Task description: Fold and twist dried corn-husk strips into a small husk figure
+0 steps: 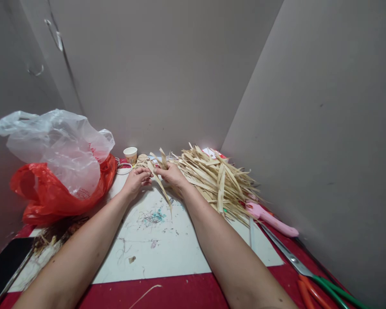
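My left hand [137, 179] and my right hand [171, 174] meet at the far middle of the white work mat [167, 249]. Together they pinch a long dried leaf strip [162, 189] whose loose end hangs down toward me over the mat. Shorter strip ends stick up between the fingers. A large pile of dried leaf strips [217, 178] lies just right of my right hand, touching my forearm.
A clear plastic bag [58, 146] over a red plastic bag [51, 193] sits at the left. A paper cup [130, 154] and a coil of twine [142, 160] stand behind the hands. A pink glue gun [270, 219], scissors [305, 272] and a dark phone [6, 266] lie nearby. Grey walls enclose the corner.
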Tool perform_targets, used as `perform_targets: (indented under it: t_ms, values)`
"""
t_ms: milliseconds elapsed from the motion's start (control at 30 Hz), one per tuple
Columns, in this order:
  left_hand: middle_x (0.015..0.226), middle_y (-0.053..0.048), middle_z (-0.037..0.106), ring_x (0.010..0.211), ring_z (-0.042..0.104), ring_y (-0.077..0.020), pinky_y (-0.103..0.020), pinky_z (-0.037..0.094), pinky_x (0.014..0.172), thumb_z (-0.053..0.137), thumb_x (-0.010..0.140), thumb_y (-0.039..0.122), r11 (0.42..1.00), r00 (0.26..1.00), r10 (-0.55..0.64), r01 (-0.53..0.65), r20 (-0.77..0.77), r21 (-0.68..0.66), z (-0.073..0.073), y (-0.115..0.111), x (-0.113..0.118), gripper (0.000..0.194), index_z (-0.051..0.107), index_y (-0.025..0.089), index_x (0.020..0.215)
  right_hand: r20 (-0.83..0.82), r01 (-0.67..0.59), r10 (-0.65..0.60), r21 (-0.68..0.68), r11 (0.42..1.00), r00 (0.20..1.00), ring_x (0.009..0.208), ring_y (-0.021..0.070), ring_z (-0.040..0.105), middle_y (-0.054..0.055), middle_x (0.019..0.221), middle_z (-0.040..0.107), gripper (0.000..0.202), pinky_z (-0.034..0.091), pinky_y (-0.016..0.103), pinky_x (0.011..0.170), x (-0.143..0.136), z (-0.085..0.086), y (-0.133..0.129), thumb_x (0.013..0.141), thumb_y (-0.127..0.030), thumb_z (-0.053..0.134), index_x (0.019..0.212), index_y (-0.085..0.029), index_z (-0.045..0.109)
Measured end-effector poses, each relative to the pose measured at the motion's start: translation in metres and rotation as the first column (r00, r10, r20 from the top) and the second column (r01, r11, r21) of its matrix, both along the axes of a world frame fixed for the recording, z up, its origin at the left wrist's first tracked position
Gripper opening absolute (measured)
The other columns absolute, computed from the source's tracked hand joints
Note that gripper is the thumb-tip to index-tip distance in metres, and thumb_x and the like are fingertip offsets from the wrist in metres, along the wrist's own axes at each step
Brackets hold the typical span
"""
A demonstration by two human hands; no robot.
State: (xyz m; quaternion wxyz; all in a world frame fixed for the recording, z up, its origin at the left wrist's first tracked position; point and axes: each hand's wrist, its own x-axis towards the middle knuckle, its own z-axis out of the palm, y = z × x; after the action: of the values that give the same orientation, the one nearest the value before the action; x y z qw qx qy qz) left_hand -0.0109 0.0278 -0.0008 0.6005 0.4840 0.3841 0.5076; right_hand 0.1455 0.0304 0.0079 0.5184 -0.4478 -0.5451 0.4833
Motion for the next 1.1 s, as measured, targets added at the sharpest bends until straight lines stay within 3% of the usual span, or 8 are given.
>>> perform_targets:
  t_ms: [167,433,1100]
  values:
    - [0.064,-0.001,0.063,0.056,0.061,-0.0109,-0.023,0.05,0.055,0.082,0.059,0.032,1.0,1.0,-0.01,0.01,0.013,0.002,-0.0008,0.001,-0.0007,0.033,0.06,0.013,0.074,0.007,-0.015,0.016,-0.03,0.999,1.0,0.048,0.0074,0.038,-0.007,0.05,0.046,0.017,0.03,0.021,0.049,-0.0009,0.0031,-0.0037,0.062,-0.026,0.071,0.072,-0.016,0.062]
    - [0.06,0.001,0.061,0.054,0.059,-0.01,-0.022,0.05,0.054,0.082,0.057,0.03,1.0,0.999,0.024,-0.024,0.035,0.004,-0.0017,0.0034,-0.0012,0.031,0.059,0.014,0.072,0.001,-0.051,0.052,-0.071,0.996,0.999,0.048,0.0073,0.04,-0.007,0.051,0.047,0.016,0.031,0.022,0.05,-0.0004,0.0034,-0.0054,0.061,-0.024,0.07,0.071,-0.017,0.06]
    - [0.06,0.001,0.06,0.051,0.055,-0.0088,-0.022,0.046,0.053,0.079,0.058,0.029,0.996,0.997,0.034,-0.028,-0.066,0.086,-0.0045,0.0016,0.0034,0.027,0.059,0.013,0.069,0.048,-0.087,0.088,-0.021,0.996,0.995,0.052,0.0075,0.042,-0.004,0.059,0.056,0.016,0.033,0.023,0.055,0.0011,-0.0013,-0.0006,0.058,-0.021,0.067,0.072,-0.014,0.065]
